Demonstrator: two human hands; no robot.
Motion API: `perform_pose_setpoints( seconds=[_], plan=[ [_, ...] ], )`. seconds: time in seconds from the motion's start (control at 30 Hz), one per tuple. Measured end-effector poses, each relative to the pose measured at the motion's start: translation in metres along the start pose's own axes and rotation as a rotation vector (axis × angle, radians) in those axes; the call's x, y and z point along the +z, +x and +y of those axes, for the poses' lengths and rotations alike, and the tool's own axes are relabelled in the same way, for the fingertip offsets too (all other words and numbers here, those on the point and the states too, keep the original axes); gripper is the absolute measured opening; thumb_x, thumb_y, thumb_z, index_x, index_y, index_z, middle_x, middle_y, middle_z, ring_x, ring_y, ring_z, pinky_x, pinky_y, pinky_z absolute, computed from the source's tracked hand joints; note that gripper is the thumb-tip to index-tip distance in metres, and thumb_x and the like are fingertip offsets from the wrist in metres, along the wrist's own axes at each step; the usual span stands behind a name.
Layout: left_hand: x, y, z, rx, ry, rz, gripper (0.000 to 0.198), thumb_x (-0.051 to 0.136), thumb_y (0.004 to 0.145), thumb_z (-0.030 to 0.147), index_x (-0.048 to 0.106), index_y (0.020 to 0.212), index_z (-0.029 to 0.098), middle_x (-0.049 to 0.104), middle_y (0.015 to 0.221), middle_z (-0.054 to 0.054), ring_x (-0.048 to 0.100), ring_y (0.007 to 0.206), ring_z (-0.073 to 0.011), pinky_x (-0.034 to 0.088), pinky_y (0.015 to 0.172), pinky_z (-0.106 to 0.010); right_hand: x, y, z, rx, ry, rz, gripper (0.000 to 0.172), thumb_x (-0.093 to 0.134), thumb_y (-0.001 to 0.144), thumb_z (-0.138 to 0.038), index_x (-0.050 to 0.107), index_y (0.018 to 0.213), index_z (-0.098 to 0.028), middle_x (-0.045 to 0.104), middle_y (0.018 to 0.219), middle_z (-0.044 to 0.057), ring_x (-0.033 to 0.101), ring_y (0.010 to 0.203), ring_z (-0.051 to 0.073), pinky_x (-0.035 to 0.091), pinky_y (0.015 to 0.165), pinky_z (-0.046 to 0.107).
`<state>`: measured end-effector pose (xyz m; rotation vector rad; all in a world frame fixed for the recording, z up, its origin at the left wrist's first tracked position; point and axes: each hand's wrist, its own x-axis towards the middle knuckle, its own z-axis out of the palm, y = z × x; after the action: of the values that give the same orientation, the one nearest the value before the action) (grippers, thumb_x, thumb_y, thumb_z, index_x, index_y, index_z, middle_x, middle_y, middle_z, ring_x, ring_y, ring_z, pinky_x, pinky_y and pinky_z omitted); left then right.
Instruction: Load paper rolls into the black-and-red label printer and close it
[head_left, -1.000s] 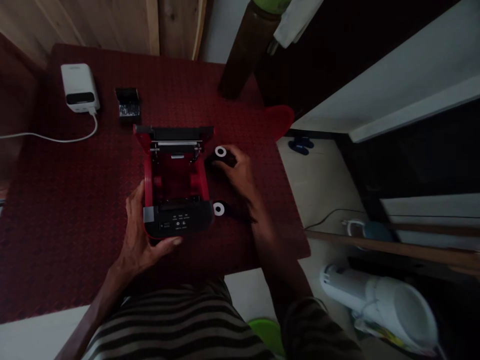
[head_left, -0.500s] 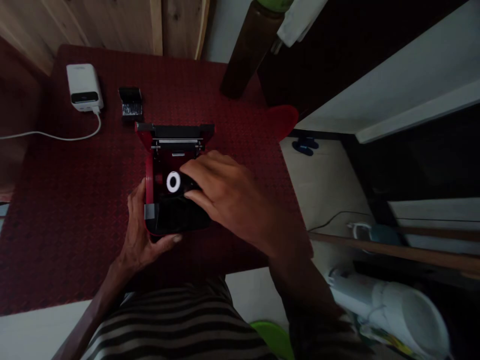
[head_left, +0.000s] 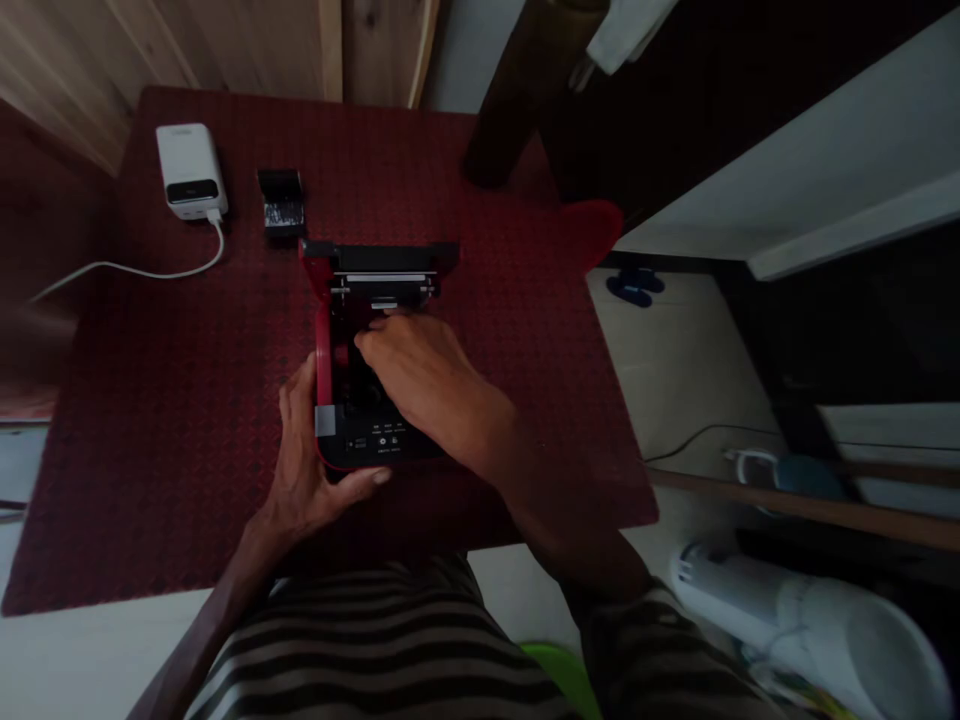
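A red and black small printer (head_left: 375,442) stands open on the red-clothed table (head_left: 150,400), its lid (head_left: 379,255) tipped back. My left hand (head_left: 306,470) grips the printer's front left corner, thumb under the front edge. My right hand (head_left: 420,375) reaches down into the open bay, fingers curled. It covers the bay, so the black roll with the white core that it carried in is hidden beneath it. My right forearm crosses the table to the right of the printer.
A white power bank (head_left: 189,170) with a white cable (head_left: 150,272) and a small black object (head_left: 280,200) lie at the back left. A dark post (head_left: 517,90) stands behind the table. A white appliance (head_left: 810,620) lies on the floor at right.
My right hand picked up a black roll from the table right of the printer, carried it left over the open bay, and has lowered it inside. My left hand stayed on the printer.
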<state>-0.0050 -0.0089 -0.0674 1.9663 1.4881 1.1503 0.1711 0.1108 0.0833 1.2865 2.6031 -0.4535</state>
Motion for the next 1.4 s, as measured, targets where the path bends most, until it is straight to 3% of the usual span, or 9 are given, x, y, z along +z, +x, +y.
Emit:
perform_pose_setpoints(
  seconds=[0.3, 0.43, 0.63, 0.77, 0.93, 1.07, 1.2, 1.33, 1.4],
  plan=[
    [-0.006, 0.001, 0.006, -0.055, -0.021, -0.048, 0.142, 0.096, 0.089, 0.081, 0.014, 0.195, 0.034, 0.047, 0.181, -0.023, 0.055, 0.164, -0.0509, 0.051, 0.133, -0.075, 0.008, -0.005, 0.008, -0.004, 0.115, -0.004, 0.047, 0.045, 0.115, 0.004, 0.082, 0.137, -0.014, 0.087, 0.139, 0.016, 0.084, 0.127, 0.028, 0.065, 0.108, 0.040],
    [-0.023, -0.002, 0.014, -0.160, -0.192, -0.087, 0.135, 0.094, 0.088, 0.086, 0.028, 0.193, 0.032, 0.046, 0.188, -0.021, 0.048, 0.172, -0.0532, 0.042, 0.141, -0.077, 0.013, -0.030, 0.019, -0.131, 0.300, 0.127, 0.053, 0.044, 0.113, 0.008, 0.083, 0.138, -0.018, 0.086, 0.143, 0.012, 0.079, 0.136, 0.026, 0.063, 0.120, 0.044],
    [-0.043, 0.011, 0.039, -0.550, -0.706, -0.004, 0.079, 0.076, 0.109, 0.075, 0.066, 0.174, 0.032, 0.065, 0.180, -0.012, 0.057, 0.170, -0.0474, 0.048, 0.140, -0.064, 0.039, -0.052, 0.027, -0.283, 0.333, 0.368, 0.038, 0.059, 0.114, 0.002, 0.087, 0.124, -0.022, 0.089, 0.119, 0.007, 0.077, 0.114, 0.027, 0.068, 0.107, 0.047],
    [-0.042, 0.020, 0.043, -0.643, -0.702, 0.028, 0.066, 0.085, 0.106, 0.064, 0.076, 0.162, 0.031, 0.074, 0.169, -0.011, 0.065, 0.162, -0.0438, 0.049, 0.139, -0.062, 0.055, -0.051, 0.022, -0.252, 0.231, 0.500, 0.029, 0.063, 0.117, -0.002, 0.087, 0.115, -0.018, 0.085, 0.109, 0.009, 0.073, 0.105, 0.025, 0.066, 0.096, 0.040],
    [-0.038, 0.024, 0.047, -0.719, -0.688, 0.071, 0.063, 0.093, 0.100, 0.057, 0.080, 0.156, 0.032, 0.078, 0.164, -0.009, 0.069, 0.159, -0.0402, 0.052, 0.138, -0.057, 0.068, -0.061, 0.008, -0.207, 0.138, 0.768, 0.027, 0.064, 0.118, -0.004, 0.089, 0.117, -0.014, 0.085, 0.107, 0.011, 0.072, 0.098, 0.024, 0.063, 0.091, 0.038],
    [-0.040, 0.026, 0.054, -0.761, -0.690, 0.072, 0.063, 0.096, 0.096, 0.056, 0.081, 0.153, 0.030, 0.079, 0.161, -0.009, 0.072, 0.154, -0.0403, 0.056, 0.135, -0.059, 0.075, -0.071, -0.001, -0.150, 0.139, 0.806, 0.023, 0.067, 0.118, -0.007, 0.089, 0.122, -0.013, 0.087, 0.107, 0.009, 0.075, 0.099, 0.023, 0.061, 0.088, 0.037],
    [-0.047, 0.039, 0.052, -0.672, -0.610, 0.090, 0.064, 0.093, 0.099, 0.062, 0.080, 0.154, 0.032, 0.079, 0.162, -0.011, 0.072, 0.154, -0.0428, 0.060, 0.129, -0.063, 0.079, -0.073, -0.003, -0.127, 0.111, 0.813, 0.023, 0.067, 0.120, -0.008, 0.088, 0.122, -0.015, 0.089, 0.108, 0.008, 0.078, 0.099, 0.022, 0.060, 0.087, 0.038],
    [-0.056, 0.076, 0.039, -0.325, -0.433, 0.186, 0.065, 0.082, 0.109, 0.070, 0.073, 0.166, 0.041, 0.064, 0.182, -0.004, 0.060, 0.169, -0.0388, 0.052, 0.138, -0.061, 0.078, -0.071, -0.003, -0.141, 0.095, 0.845, 0.022, 0.068, 0.119, -0.006, 0.088, 0.120, -0.014, 0.088, 0.104, 0.007, 0.076, 0.095, 0.022, 0.058, 0.083, 0.037],
    [-0.057, 0.097, 0.034, -0.201, -0.387, 0.152, 0.063, 0.075, 0.113, 0.073, 0.072, 0.167, 0.041, 0.062, 0.183, 0.000, 0.055, 0.173, -0.0368, 0.047, 0.142, -0.061, 0.078, -0.071, -0.004, -0.152, 0.078, 0.865, 0.023, 0.066, 0.118, -0.004, 0.088, 0.120, -0.012, 0.088, 0.103, 0.008, 0.075, 0.093, 0.022, 0.057, 0.082, 0.037]
  ],
)
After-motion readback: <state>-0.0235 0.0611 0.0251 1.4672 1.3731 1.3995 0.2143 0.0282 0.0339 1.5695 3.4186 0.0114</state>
